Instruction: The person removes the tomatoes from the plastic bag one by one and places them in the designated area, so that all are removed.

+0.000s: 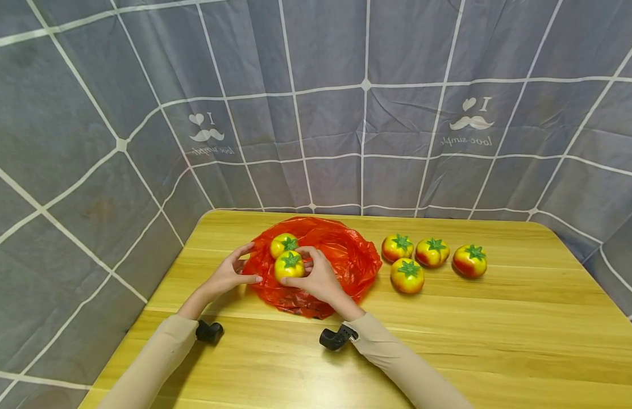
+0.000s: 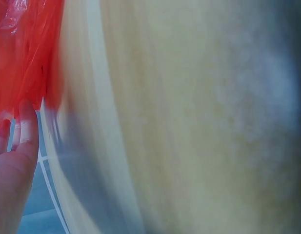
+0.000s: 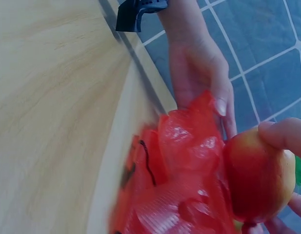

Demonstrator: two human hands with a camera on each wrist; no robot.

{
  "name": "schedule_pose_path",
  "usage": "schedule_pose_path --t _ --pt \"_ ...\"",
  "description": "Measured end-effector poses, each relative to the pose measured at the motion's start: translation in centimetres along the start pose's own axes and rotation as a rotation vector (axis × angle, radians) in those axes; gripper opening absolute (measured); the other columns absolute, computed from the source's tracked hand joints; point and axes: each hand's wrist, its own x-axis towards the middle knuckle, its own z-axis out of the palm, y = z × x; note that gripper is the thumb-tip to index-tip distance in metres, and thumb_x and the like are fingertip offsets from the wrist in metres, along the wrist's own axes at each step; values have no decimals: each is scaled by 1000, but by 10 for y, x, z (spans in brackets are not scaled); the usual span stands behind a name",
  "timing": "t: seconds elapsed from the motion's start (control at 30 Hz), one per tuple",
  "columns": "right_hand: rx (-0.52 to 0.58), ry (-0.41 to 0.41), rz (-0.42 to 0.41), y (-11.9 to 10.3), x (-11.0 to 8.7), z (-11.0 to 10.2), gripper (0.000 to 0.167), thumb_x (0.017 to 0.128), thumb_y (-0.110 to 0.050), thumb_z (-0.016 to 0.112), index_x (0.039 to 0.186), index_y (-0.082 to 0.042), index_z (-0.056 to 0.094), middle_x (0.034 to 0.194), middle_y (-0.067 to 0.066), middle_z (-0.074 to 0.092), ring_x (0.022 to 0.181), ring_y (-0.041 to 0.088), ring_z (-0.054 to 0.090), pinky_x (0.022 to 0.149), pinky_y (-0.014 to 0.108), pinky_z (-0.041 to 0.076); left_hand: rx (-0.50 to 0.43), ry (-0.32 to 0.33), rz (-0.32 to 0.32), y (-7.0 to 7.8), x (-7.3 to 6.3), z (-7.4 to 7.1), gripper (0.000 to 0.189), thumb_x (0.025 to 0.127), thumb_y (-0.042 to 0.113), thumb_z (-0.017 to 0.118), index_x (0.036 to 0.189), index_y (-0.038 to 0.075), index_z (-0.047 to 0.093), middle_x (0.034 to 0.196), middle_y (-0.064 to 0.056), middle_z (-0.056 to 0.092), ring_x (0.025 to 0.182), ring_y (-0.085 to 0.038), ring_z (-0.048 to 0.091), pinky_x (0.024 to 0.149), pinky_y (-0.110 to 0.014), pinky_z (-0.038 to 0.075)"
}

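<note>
My right hand [image 1: 321, 278] pinches a yellow-and-red tomato [image 1: 289, 267] with a green leafy top between thumb and fingers, over the left part of a red plastic bag [image 1: 341, 255]. Just behind it, a second tomato [image 1: 283, 244] lies on the bag. At the bag's left edge is my left hand [image 1: 226, 276], thumb and fingers spread and fairly straight. In the left wrist view its fingers [image 2: 27, 126] touch the red plastic. The right wrist view shows the held tomato [image 3: 257, 175] against the bag [image 3: 184, 180], its underside red.
Right of the bag stand several more tomatoes, among them a front one [image 1: 407, 276] and a rightmost one [image 1: 469, 261]. All lie on a wooden table [image 1: 500, 329]. A grey curtain with white lines [image 1: 331, 125] hangs behind and beside it.
</note>
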Motion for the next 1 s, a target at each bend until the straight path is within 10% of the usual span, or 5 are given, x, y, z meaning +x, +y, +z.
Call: schedule_pose_path --t 0.5,1.0 --pt "-113 61 -98 2 -20 -30 66 68 -30 87 124 -16 55 122 5 55 97 18 58 84 32 52 -3 -3 7 -1 0 1 89 81 8 75 151 1 20 154 -24 24 130 -47 41 97 -31 49" --pt "-117 100 -119 -1 -43 -67 69 66 -28 88 125 -21 54 119 0 54 101 19 60 87 35 54 22 2 0 2 0 3 89 81 8 74 151 2 20 155 -24 23 130 -47 41 104 -53 42"
